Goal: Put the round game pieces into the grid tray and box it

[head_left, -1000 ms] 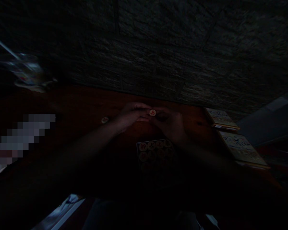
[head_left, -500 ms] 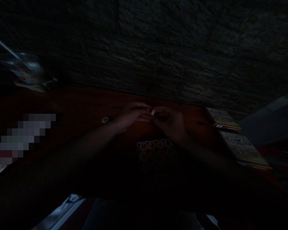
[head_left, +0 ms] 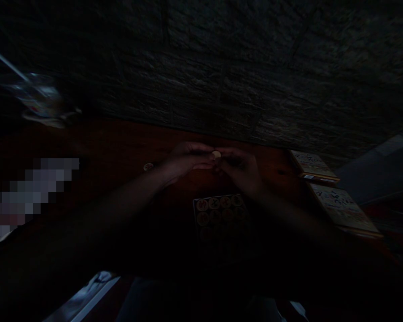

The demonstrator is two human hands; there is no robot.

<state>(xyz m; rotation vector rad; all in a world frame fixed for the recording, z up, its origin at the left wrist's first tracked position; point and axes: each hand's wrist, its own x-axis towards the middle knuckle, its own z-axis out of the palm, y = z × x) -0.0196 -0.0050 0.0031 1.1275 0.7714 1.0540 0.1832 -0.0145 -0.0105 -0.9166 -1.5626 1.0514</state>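
Pinching a round game piece (head_left: 216, 154) together, left hand (head_left: 188, 159) meets right hand (head_left: 239, 169). Both hands grip it above the tray of pieces (head_left: 220, 213) on the counter (head_left: 121, 143).

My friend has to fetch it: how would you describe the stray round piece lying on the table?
On the dark wooden table, look just left of the left hand. A small pale round piece lies there alone on bare wood, unlike the held piece between the left hand and right hand, and those packed in the tray.
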